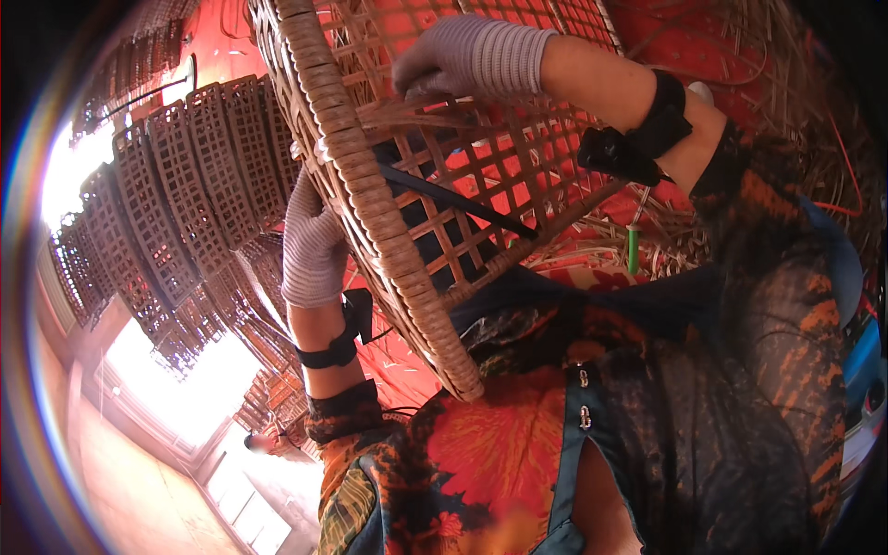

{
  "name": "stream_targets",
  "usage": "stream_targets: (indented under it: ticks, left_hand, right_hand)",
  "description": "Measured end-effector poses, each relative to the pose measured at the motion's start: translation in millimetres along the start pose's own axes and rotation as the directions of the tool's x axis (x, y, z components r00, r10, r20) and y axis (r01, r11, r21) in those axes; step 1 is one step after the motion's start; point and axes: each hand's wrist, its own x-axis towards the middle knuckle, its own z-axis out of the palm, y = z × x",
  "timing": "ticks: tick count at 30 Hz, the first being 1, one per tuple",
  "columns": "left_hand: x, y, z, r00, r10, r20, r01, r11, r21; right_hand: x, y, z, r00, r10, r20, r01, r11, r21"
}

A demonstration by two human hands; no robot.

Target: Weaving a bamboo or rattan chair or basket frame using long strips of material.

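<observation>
A brown wicker basket [370,199] with an open lattice wall and a thick braided rim stands tilted in front of me, one end of the rim near my lap. My left hand [316,245], in a striped knit glove, holds the basket at the outer side of the braided rim; most of its fingers are hidden behind the weave. Over the lattice, my gloved right hand [472,60] has its fingers curled in. Flat brown strips lie just below those fingers, but what they pinch is hidden. A dark flat bar [458,202] crosses the lattice.
Stacked lattice wicker panels [203,176] rise at the left. Loose cane strips [777,102] lie in a heap on the red floor covering [661,32] at the right. A tool with a green handle [634,248] stands beyond my lap. Bright windows [176,388] are at the lower left.
</observation>
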Motion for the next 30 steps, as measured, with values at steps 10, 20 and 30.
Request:
stream_targets:
  ticks: [10,20,30]
  left_hand:
    - [1,-1,3,1.000,0.008,-0.024,-0.007,0.999,0.034]
    - [-3,4,6,1.000,-0.011,-0.022,0.011,1.000,-0.006]
    - [-2,3,-3,0.989,-0.071,-0.126,0.081,0.994,0.070]
  right_hand:
    - [7,17,1,0.997,-0.056,0.046,0.057,0.998,-0.028]
    - [12,-4,-21,0.983,0.004,0.185,0.007,0.998,-0.060]
    - [-179,227,-198,0.965,-0.096,-0.244,-0.104,0.712,-0.695]
